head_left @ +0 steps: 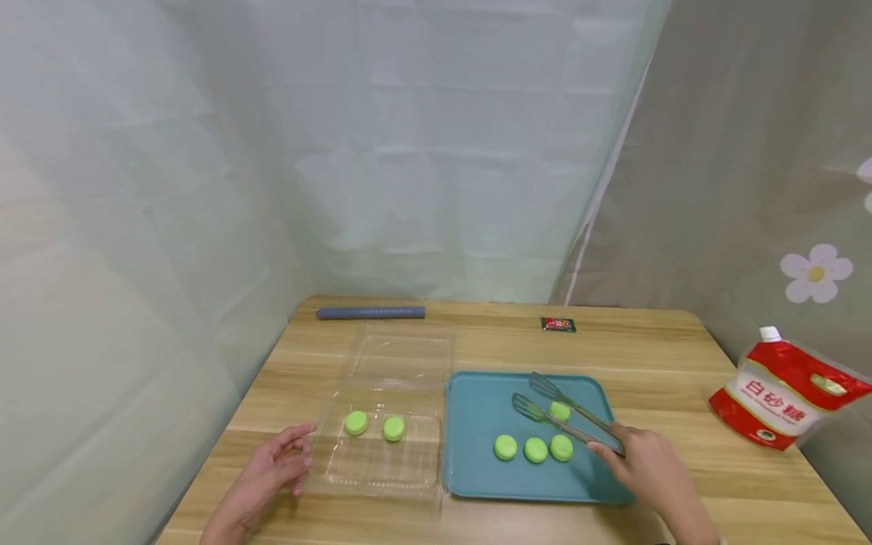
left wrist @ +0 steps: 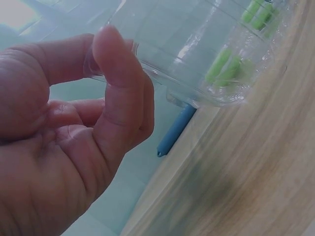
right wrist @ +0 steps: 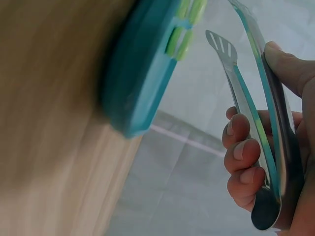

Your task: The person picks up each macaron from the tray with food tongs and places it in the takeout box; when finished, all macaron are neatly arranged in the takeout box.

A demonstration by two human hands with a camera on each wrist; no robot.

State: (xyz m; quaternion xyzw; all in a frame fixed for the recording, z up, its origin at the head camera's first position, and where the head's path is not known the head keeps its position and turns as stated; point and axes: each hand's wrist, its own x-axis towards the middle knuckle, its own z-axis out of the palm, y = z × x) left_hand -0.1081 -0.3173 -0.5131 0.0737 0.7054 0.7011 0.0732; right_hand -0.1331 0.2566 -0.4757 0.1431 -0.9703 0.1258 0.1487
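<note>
My left hand pinches the near-left edge of a clear plastic clamshell box; the left wrist view shows its rim between thumb and finger. The box lies open, its lid folded back. Two green macarons sit inside it. With my right hand I grip metal tongs, fingers round one arm and thumb on the other. Their slotted tips are spread apart with nothing between them, over a blue tray. Several green macarons lie on the tray, one partly behind the tongs.
A red and white bag of sugar with a white cap stands at the table's right edge. Toward the back lie a blue bar-shaped object on the left and a small dark packet. Hanging cloth encloses the wooden table.
</note>
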